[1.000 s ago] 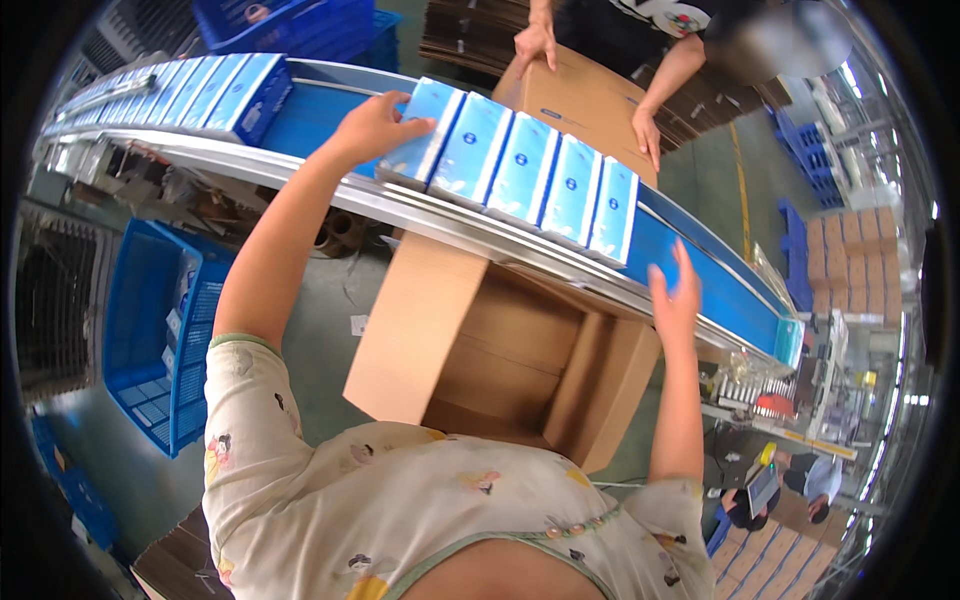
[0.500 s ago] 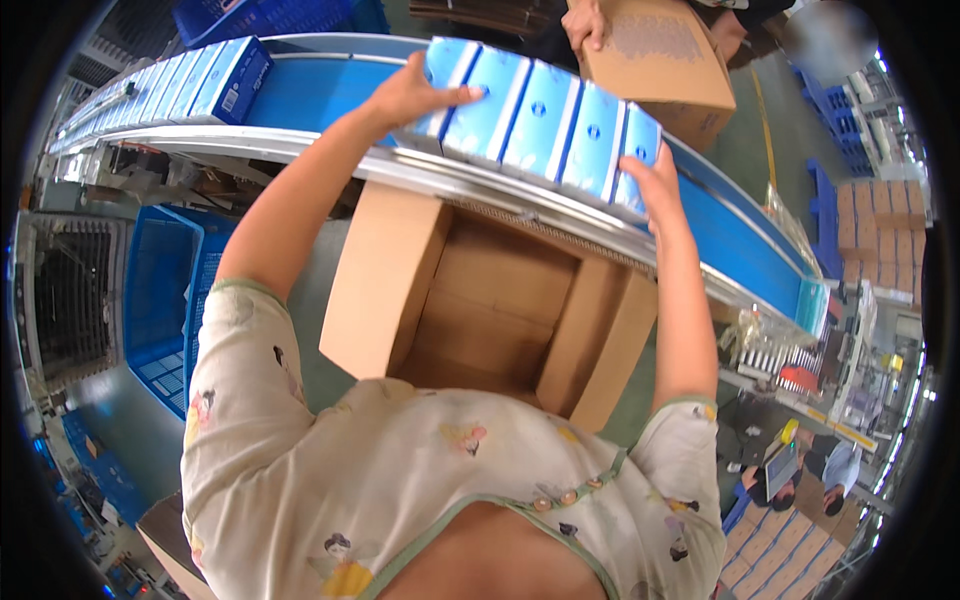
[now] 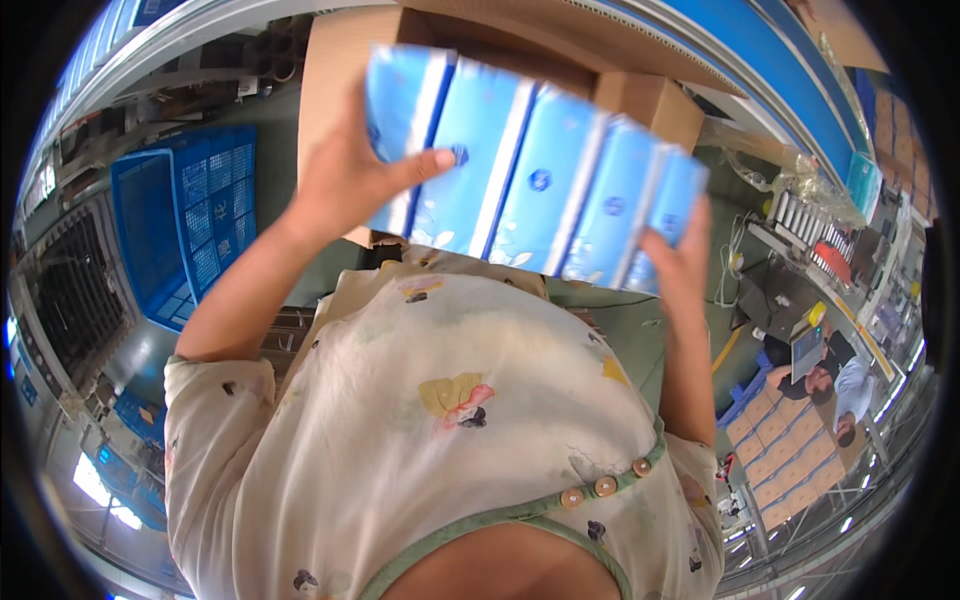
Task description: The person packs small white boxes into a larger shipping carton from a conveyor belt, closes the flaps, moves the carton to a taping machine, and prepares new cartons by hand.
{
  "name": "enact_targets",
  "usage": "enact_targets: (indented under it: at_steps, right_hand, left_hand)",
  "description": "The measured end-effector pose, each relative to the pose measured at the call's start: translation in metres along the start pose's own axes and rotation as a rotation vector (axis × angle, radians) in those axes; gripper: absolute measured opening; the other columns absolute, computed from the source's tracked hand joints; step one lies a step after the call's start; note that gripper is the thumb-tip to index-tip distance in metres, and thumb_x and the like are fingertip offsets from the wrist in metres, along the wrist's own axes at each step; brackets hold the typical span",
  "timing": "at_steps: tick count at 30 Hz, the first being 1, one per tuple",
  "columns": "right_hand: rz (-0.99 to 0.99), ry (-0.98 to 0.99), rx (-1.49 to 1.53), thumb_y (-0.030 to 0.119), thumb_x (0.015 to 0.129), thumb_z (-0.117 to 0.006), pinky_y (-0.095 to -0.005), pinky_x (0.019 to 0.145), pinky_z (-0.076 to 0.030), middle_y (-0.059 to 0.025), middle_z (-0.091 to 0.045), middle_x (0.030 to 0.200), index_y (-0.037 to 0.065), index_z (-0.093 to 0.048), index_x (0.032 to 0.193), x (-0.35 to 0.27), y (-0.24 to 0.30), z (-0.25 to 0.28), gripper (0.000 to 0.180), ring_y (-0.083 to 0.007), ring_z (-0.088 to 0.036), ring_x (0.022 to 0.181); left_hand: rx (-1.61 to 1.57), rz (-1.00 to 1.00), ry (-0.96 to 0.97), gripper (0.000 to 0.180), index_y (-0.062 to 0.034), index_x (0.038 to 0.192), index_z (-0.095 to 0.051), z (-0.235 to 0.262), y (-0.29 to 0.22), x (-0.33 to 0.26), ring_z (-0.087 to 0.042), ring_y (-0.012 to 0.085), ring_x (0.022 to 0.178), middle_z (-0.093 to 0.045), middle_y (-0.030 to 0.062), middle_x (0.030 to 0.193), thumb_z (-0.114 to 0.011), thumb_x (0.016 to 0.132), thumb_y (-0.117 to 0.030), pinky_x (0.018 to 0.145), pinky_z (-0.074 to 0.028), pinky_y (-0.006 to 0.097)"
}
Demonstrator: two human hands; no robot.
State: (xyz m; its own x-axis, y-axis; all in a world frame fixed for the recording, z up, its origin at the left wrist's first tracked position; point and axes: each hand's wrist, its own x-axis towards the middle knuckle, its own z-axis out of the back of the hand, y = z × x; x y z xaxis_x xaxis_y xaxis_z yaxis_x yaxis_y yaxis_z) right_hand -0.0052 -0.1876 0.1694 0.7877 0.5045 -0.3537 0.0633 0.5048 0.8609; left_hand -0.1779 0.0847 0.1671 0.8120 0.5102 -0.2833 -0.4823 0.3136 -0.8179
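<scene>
Several light blue and white packs (image 3: 530, 180), probably tissue packs, are squeezed side by side in one row between my hands. My left hand (image 3: 350, 180) is closed on the row's left end, its thumb lying across the front. At the other end my right hand (image 3: 682, 262) presses inward, fingers wrapped round the last pack. The row is held in the air, slanting down to the right and slightly blurred. Behind and below it stands an open cardboard box (image 3: 328, 85); the packs hide much of its inside.
A blue conveyor belt (image 3: 690, 35) runs beyond the box. More packs (image 3: 85, 65) sit on it at the far left. A blue plastic crate (image 3: 150, 235) stands on the left. At the right are stacked cartons (image 3: 785, 465) and two people (image 3: 825, 385).
Both hands have lifted the row of packs off the conveyor and brought it toward me, over the near part of the open box. The view has shifted with my body.
</scene>
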Motion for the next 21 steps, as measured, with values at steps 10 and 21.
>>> enact_targets:
  at_steps: [10, 21]
  right_hand:
    - [-0.347, 0.886, -1.035, 0.042, 0.084, -0.034, -0.0375, 0.091, -0.038, -0.0169, -0.05, 0.12, 0.004, -0.046, 0.121, 0.108, -0.24, -0.136, 0.054, -0.0307, -0.048, 0.11]
    - [-0.094, 0.529, -0.315, 0.046, 0.088, -0.04, -0.0316, 0.096, -0.033, -0.0151, -0.048, 0.123, 0.005, -0.047, 0.122, 0.136, -0.169, -0.082, 0.053, -0.0264, -0.045, 0.114]
  left_hand:
    - [0.675, 0.301, 0.774, 0.042, -0.0027, 0.108, -0.056, -0.175, 0.209, 0.07, -0.053, 0.0329, 0.102, -0.057, 0.0164, 0.108, -0.031, 0.089, -0.03, 0.086, -0.041, 0.039]
    - [0.049, -0.062, 0.309, 0.046, -0.0066, 0.117, -0.052, -0.049, 0.071, 0.09, -0.055, 0.0227, 0.098, -0.058, 0.0147, 0.108, -0.047, 0.087, -0.042, 0.088, -0.04, 0.031]
